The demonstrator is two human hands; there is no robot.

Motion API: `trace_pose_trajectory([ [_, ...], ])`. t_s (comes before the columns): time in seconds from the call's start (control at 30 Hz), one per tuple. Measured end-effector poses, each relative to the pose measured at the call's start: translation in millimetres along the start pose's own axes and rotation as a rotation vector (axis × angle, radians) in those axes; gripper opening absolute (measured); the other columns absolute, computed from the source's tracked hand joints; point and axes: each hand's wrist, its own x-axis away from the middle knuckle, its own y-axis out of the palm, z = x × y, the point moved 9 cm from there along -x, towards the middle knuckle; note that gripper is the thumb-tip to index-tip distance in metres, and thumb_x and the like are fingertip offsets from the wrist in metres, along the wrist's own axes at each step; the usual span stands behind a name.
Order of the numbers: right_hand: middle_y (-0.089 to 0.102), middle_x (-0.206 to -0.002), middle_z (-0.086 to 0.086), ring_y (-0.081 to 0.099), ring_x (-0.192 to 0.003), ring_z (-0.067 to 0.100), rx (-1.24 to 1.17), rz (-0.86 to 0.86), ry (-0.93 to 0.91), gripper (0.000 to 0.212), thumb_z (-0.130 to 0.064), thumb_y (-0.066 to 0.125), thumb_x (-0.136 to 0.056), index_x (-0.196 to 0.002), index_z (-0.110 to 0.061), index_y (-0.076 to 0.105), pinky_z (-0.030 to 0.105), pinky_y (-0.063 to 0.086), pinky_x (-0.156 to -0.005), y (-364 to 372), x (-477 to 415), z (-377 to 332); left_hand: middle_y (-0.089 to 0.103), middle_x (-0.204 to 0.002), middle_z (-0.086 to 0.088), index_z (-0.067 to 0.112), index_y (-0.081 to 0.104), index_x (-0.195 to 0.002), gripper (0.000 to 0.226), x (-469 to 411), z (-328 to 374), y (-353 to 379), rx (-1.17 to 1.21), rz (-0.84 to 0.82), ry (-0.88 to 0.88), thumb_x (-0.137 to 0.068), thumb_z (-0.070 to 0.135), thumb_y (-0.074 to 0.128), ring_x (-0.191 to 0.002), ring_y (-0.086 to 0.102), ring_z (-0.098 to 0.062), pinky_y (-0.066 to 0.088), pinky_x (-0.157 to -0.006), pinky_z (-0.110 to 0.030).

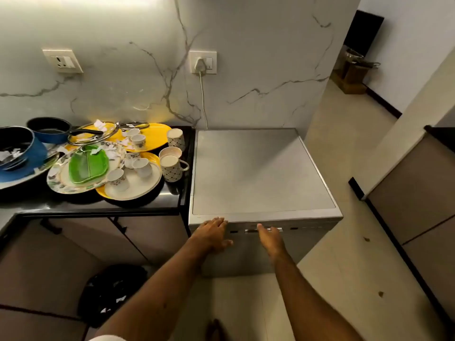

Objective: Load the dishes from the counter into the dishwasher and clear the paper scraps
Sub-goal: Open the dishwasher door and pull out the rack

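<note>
A grey free-standing dishwasher (258, 173) stands right of the black counter (98, 205), its door closed. My left hand (213, 233) lies flat with straight fingers on the door's top left corner. My right hand (270, 238) reaches to the handle slot at the door's top edge; its fingertips are at the slot and I cannot see whether they curl in. On the counter sit yellow plates (155, 136), a floral plate (61, 178) bearing a green leaf dish (88, 166), several cups (142, 167), patterned mugs (172, 168), blue pans (49, 130) and white paper scraps (99, 124).
A black bin bag (110, 291) with paper bits sits on the floor under the counter. A white plug (200, 65) and its cord hang on the marble wall behind the dishwasher. Beige floor opens to the right, bounded by a cabinet (418, 193).
</note>
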Motion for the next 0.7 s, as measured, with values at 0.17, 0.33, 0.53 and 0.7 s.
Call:
trace_pose_trajectory([
  [0.17, 0.039, -0.161, 0.012, 0.040, -0.147, 0.030, -0.621, -0.056, 0.228, 0.066, -0.050, 0.044, -0.107, -0.156, -0.007, 0.038, 0.039, 0.029, -0.122, 17, -32, 7, 0.008, -0.171, -0.004, 0.015, 0.011, -0.163, 0.087, -37, 13, 9, -0.030, -0.176, -0.073, -0.099, 0.048, 0.058, -0.154, 0.022, -0.030, 0.026, -0.123, -0.048],
  [0.33, 0.038, -0.162, 0.011, 0.035, -0.150, 0.027, -0.980, 0.006, 0.345, 0.046, -0.049, 0.035, -0.108, -0.130, -0.016, 0.058, 0.038, 0.025, -0.123, 14, -62, 21, 0.048, -0.149, -0.012, 0.011, 0.039, -0.151, 0.070, -75, 35, -4, -0.097, -0.191, -0.074, -0.095, 0.043, 0.065, -0.134, 0.051, -0.032, 0.044, -0.107, -0.046],
  [0.53, 0.049, -0.152, 0.014, 0.043, -0.143, 0.031, -1.209, -0.024, 0.414, 0.045, -0.047, 0.042, -0.107, -0.132, -0.013, 0.057, 0.043, 0.030, -0.122, 18, -74, 29, 0.056, -0.140, -0.014, 0.010, 0.059, -0.137, 0.038, -100, 51, -16, -0.389, -0.248, -0.002, -0.103, 0.025, 0.053, -0.127, 0.057, -0.030, 0.047, -0.102, -0.042],
  [0.7, 0.057, -0.138, 0.017, 0.048, -0.138, 0.032, -1.296, -0.019, 0.442, 0.032, -0.040, 0.049, -0.107, -0.106, -0.010, 0.060, 0.044, 0.034, -0.120, 15, -95, 45, 0.056, -0.142, -0.012, 0.009, 0.058, -0.137, 0.037, -115, 66, -11, -0.484, -0.359, 0.027, -0.104, 0.023, 0.053, -0.128, 0.057, -0.030, 0.048, -0.100, -0.040],
])
